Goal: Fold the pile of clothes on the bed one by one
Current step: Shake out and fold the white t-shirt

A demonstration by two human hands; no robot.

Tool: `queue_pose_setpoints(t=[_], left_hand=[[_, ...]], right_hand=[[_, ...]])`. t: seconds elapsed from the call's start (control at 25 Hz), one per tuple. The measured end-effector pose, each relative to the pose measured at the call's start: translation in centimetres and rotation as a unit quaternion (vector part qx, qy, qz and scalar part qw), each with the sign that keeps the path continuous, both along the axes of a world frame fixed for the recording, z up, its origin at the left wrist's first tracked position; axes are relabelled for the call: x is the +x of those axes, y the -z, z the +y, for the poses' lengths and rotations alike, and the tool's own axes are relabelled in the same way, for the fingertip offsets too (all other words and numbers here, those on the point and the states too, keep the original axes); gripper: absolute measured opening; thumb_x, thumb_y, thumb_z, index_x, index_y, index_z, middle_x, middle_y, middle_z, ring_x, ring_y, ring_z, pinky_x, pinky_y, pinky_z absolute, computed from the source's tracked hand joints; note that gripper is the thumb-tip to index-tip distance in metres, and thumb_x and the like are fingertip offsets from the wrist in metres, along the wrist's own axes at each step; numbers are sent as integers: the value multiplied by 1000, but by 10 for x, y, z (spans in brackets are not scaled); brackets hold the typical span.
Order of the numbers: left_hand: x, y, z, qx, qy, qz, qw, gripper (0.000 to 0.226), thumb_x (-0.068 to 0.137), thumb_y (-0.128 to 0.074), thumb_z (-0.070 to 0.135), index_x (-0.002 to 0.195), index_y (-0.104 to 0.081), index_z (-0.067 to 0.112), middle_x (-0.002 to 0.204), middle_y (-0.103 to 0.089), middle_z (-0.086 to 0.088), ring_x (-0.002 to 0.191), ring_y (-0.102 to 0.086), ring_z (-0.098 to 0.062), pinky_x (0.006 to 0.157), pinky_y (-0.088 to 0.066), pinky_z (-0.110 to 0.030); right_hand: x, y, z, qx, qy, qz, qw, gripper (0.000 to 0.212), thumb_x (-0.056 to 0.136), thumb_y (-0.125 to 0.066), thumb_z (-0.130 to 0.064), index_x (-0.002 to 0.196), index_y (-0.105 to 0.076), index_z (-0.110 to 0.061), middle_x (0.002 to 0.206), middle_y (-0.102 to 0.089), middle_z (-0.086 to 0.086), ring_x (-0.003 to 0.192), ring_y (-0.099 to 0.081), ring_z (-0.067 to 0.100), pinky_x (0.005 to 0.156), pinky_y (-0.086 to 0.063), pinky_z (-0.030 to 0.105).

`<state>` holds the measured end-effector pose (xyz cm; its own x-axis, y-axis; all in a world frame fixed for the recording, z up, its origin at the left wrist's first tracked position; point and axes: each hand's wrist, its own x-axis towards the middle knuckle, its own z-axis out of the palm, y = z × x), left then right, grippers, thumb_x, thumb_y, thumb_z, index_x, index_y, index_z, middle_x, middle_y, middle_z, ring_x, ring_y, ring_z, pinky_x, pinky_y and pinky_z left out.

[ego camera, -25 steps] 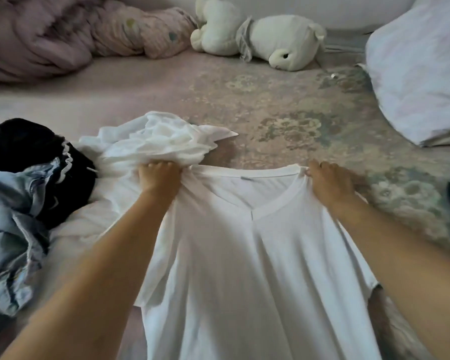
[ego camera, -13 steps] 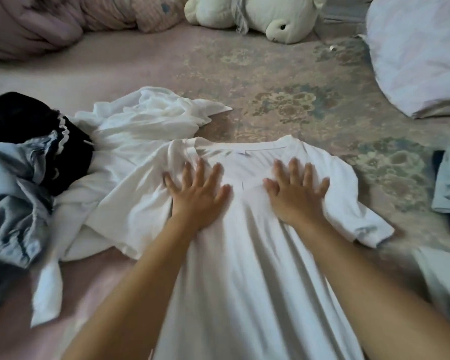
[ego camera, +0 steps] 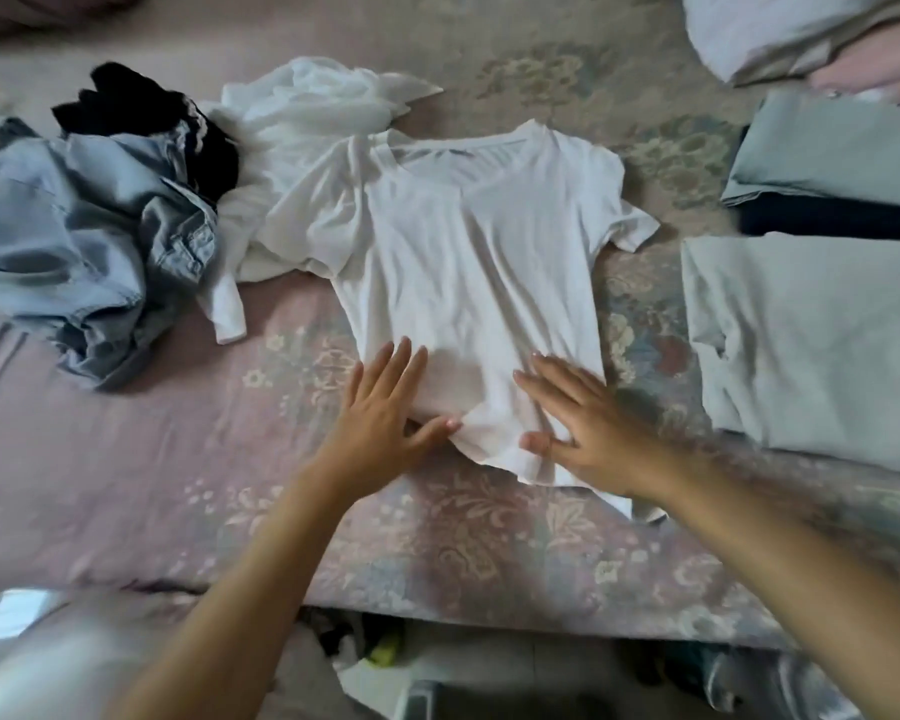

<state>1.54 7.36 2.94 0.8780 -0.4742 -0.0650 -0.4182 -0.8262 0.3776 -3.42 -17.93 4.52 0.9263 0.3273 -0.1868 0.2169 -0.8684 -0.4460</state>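
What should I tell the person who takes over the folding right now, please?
Left hand: flat, fingers straight, pressing the hem of the white T-shirt.
Right hand: flat on the hem's right side.
The T-shirt lies spread face up on the bed, not yet folded.
Done: folded grey-green clothes stacked on the right.
Left: this T-shirt, then the pile on the left: white garment, denim garment, black garment.
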Motion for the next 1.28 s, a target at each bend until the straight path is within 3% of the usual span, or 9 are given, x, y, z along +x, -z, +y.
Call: queue_pose_setpoints(t=[0.08, 0.16, 0.28, 0.48, 0.68, 0.84, 1.0, 1.16, 1.28], left_hand=[[-12, 7, 18, 6, 35, -30, 999, 98, 71, -34, 78, 151, -14, 24, 157, -7, 1, 146, -4, -19, 118, -4, -46], [-15, 11, 21, 26, 68, -80, 994, 90, 74, -44, 69, 147, -32, 17, 150, -35, -11, 139, -32, -29, 111, -26, -53], [5, 7, 14, -21, 55, -201, 978, 50, 84, -47, 43, 118, -60, 8, 112, -65, -13, 94, -66, -33, 74, -53, -42], [48, -21, 6, -82, -157, -226, 958, 29, 83, -52, 17, 102, -65, -2, 92, -62, -24, 81, -61, -44, 62, -52, -48], [26, -15, -21, -5, 20, -203, 979, 58, 85, -48, 50, 117, -62, 4, 107, -64, -13, 97, -62, -35, 79, -49, -44], [40, -17, -25, -32, -82, -100, 991, 47, 92, -59, 23, 134, -48, 5, 121, -51, -16, 102, -56, -36, 71, -46, -45], [45, -18, -16, 12, -100, -121, 987, 22, 95, -53, 20, 104, -60, 0, 98, -56, -16, 88, -58, -37, 61, -38, -38], [44, -22, 1, -37, -55, -159, 985, 21, 90, -61, 15, 79, -61, -4, 76, -58, -17, 65, -60, -38, 50, -41, -38], [31, -40, 11, -121, -89, -241, 959, 18, 89, -60, 8, 76, -54, -4, 68, -54, -18, 53, -51, -34, 48, -32, -34]], right_hand=[[-30, 3, -5, -58, -55, -11, 997, 93, 72, -18, -83, 148, 1, -32, 152, 15, -13, 142, 11, 6, 117, 3, 33], [-37, 12, -13, -68, -54, -67, 994, 76, 83, -55, -56, 147, -30, -23, 156, -20, 2, 141, -25, 23, 114, -22, 42], [-12, -3, -20, 126, 121, -75, 982, 22, 87, -64, -12, 109, -69, -15, 110, -66, 6, 98, -62, 24, 86, -49, 38], [33, -31, -32, 120, 348, -56, 928, 38, 93, -54, -29, 59, -42, -17, 58, -44, -1, 64, -47, 22, 56, -28, 33], [19, -36, -25, 185, 257, -35, 948, 21, 94, -56, -21, 76, -56, -10, 70, -54, 1, 59, -43, 2, 54, -32, 12], [5, -36, -19, 271, 232, -6, 934, 33, 95, -53, -34, 70, -47, -13, 61, -38, -5, 53, -35, 2, 53, -27, 20], [3, -30, -18, 284, 317, 20, 905, 27, 95, -52, -29, 75, -60, -13, 55, -45, -9, 55, -40, 7, 57, -30, 26], [-5, -32, -13, 171, 260, 20, 950, 18, 92, -56, -27, 94, -55, -9, 79, -57, 4, 70, -51, 17, 62, -36, 31], [-31, -23, -7, -50, 208, 5, 977, 21, 91, -54, -20, 110, -52, -12, 100, -54, 5, 87, -52, 22, 64, -36, 33]])
